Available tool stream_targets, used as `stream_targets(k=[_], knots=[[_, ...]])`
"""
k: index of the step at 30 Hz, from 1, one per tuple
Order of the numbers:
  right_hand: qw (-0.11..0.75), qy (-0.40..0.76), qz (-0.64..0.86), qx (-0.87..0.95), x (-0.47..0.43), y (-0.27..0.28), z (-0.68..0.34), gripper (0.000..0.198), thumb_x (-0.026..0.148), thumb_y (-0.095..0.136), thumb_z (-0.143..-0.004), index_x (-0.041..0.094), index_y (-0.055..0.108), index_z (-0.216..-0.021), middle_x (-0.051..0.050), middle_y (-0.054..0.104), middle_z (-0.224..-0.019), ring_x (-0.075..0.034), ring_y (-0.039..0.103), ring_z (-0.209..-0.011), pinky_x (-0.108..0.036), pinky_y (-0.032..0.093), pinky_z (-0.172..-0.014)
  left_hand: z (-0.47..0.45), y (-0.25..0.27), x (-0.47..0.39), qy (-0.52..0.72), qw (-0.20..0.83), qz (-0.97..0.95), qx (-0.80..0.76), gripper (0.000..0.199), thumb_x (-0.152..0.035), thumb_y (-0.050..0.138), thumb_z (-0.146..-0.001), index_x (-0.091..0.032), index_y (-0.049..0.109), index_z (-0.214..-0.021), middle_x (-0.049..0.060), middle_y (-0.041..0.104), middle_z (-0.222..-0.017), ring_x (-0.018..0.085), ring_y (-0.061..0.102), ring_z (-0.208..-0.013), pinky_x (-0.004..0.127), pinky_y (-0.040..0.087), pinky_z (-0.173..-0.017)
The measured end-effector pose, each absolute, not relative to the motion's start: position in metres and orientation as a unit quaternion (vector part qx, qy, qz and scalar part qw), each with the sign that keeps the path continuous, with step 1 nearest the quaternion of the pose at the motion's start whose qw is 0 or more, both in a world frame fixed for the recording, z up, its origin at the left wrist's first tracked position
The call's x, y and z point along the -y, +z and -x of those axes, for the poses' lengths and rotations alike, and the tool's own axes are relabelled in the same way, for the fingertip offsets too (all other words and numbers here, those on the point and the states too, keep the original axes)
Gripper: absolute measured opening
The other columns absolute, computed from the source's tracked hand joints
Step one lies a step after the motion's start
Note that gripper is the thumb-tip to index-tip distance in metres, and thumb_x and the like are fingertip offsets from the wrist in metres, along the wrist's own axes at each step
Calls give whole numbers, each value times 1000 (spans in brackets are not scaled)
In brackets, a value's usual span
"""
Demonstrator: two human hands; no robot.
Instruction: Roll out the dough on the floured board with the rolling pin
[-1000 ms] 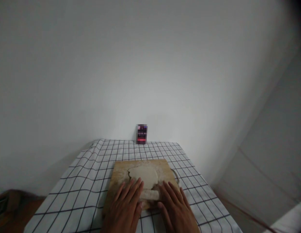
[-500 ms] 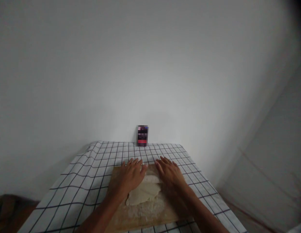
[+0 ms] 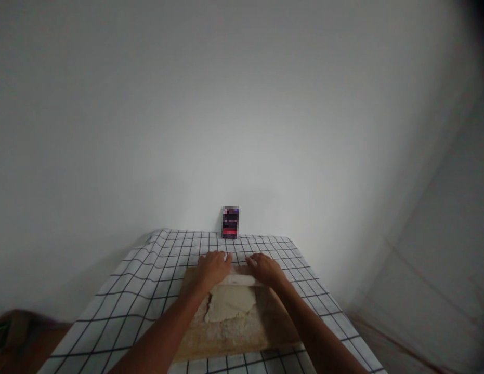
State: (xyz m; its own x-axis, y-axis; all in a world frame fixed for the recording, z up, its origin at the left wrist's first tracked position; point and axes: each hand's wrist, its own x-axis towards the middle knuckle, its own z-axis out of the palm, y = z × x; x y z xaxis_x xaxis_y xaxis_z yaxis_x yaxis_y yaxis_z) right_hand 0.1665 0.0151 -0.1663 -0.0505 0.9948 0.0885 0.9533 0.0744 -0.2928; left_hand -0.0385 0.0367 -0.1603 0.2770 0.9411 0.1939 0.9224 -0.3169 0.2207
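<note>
A flat sheet of pale dough (image 3: 232,303) with a ragged left edge lies on a floury wooden board (image 3: 226,343). Across its far part runs a pale, flour-dusted rolling pin (image 3: 243,280), its ends hidden beneath my hands. My left hand (image 3: 214,267) presses on the left end, fingers bent down over the far side and thumb pointing inward. On the right end, my right hand (image 3: 266,269) is curled in the same way, thumb toward the middle. Both hands are near the board's far edge.
A white cloth with dark grid lines (image 3: 136,296) covers the table. Against the pale wall (image 3: 242,130) at the back stands a small dark upright object (image 3: 230,222) with a red band, too pixelated to make out. A brown box-like thing (image 3: 17,332) sits low at the left.
My hands have rolled the pin away from me toward the far edge of the board. Their fingers, stretched out before, are now bent downward. More of the dough shows.
</note>
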Motion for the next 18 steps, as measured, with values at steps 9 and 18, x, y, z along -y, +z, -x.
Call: stream_targets(k=[9,18], knots=[[167,-51,654,736,73,-196,-155,42,38,37,-112,25,68,-137,-11,60,-156,-32,52,-147,-55,44,-117,54,-193,49,264,-45,-819,-508,41,-42,47,-106,-25,73,-133,9,73,-144,32,62,-140,57,46,-122],[269,-91,610,740,103,-210,-160,29,43,51,-108,25,72,-118,-12,71,-124,-27,69,-110,-43,56,-97,84,-177,83,229,56,-862,-449,36,-35,59,-100,-37,72,-133,-2,77,-139,25,63,-141,47,47,-124]])
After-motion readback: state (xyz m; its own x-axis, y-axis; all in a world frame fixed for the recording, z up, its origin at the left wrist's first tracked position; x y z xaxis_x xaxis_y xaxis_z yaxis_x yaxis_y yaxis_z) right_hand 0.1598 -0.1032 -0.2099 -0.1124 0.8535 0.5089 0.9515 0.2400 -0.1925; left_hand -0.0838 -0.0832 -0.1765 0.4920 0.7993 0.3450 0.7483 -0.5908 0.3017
